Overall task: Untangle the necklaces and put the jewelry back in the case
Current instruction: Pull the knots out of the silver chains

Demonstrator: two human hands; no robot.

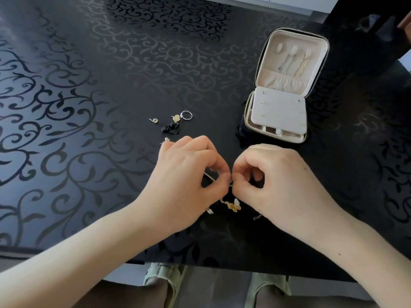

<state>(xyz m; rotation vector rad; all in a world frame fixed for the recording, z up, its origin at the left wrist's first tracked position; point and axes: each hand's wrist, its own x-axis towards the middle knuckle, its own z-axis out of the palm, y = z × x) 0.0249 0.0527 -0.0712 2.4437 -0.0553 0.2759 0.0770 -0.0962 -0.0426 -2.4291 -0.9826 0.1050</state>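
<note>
Left hand (184, 176) and right hand (280, 181) fingers (219, 167) pinch thin gold necklace (223, 200), gold-and-white butterfly charms (234, 205) dangling; tangle probably hidden.

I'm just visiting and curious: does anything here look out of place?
Yes. A silver hoop ring, a gold flower earring and a small gold stud lie loose on the black patterned table, outside the open cream-lined jewelry case. The left hand and right hand pinch a gold butterfly chain.
</note>
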